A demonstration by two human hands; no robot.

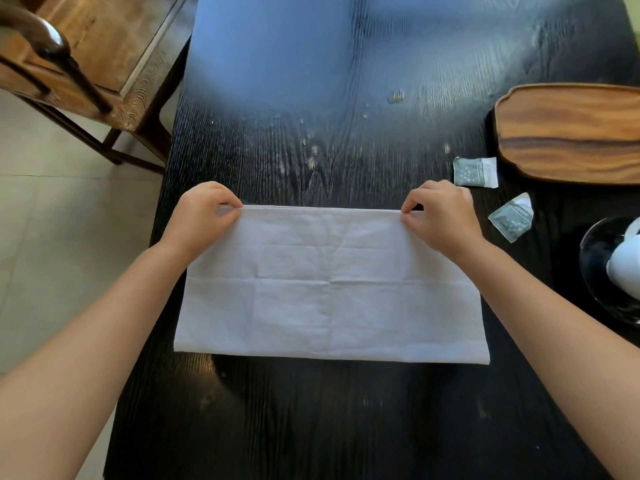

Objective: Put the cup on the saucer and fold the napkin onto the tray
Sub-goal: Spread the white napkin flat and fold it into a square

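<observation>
Folding stage: napkin (pixel 330 285) doubled once, lying flat at the centre of the frame on the dark worktop (pixel 311 427), its near edge toward the lower frame and its far edge level with the knuckles.
Left hand (pixel 202 216): at the far left corner of the napkin; grip pinched shut on the layered edge between thumb and fingertips.
Right hand (pixel 441 214): at the far right corner; grip likewise clamped on the edge, so that the far edge is drawn straight between the two hands.
Creases: faint lines cross the cloth both ways, marking quarters.
Cup (pixel 627 265): white, at the right edge of the frame and partly cut off; it rests on the saucer (pixel 595 289), a dark glossy dish, and appears tilted, though this cannot be told for certain.
Sachets (pixel 476 172): two small grey-green packets on the worktop, between the right hand and the tray.
Tray (pixel 571 133): wooden, upper right of the frame, well apart from the napkin; the visible part carries nothing.
Chair (pixel 69 64): wooden, upper left, beside the worktop.
Progress (judged): the cup step looks done; folding seems roughly midway. Remaining: any further folds, then carrying the napkin to the tray.
</observation>
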